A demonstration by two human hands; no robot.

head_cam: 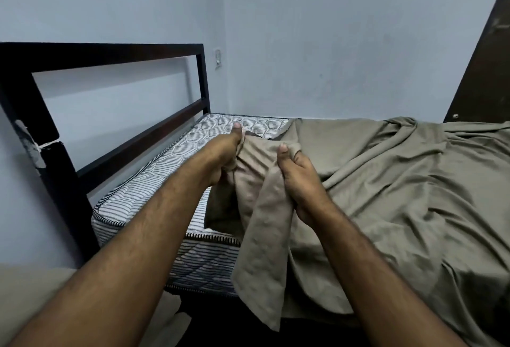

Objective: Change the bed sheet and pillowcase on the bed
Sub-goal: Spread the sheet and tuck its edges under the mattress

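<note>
A khaki bed sheet (400, 186) lies rumpled over the right part of the bed. The striped, quilted mattress (154, 181) is bare at the headboard end. My left hand (226, 153) and my right hand (300, 181) both grip the sheet's edge above the mattress, holding it up off the surface. A strip of the sheet hangs down between my forearms over the mattress side. No pillow or pillowcase is in view.
A black headboard frame (110, 84) stands at the left against the pale blue wall, with tape and string on its post. A dark wooden panel (485, 65) rises at the far right. A wall switch (218, 58) sits near the corner. Beige fabric (27, 291) shows at lower left.
</note>
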